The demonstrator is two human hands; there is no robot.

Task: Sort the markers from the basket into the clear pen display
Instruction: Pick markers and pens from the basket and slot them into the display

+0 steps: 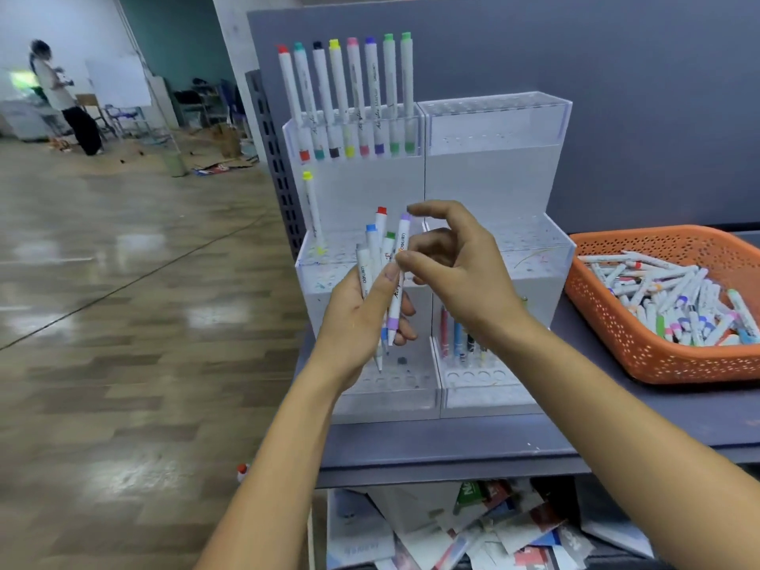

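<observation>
Head view: singling out one marker, centre frame.
My left hand (pixel 362 318) grips the marker bundle (pixel 372 250); my right hand (pixel 456 261) pinches the purple marker (pixel 397 292). Next, I judge: seat it in a free hole of the clear pen display (pixel 497 117).

The left hand (pixel 362 318) and right hand (pixel 464 277) are bare, forearms (pixel 617 405) too.
</observation>
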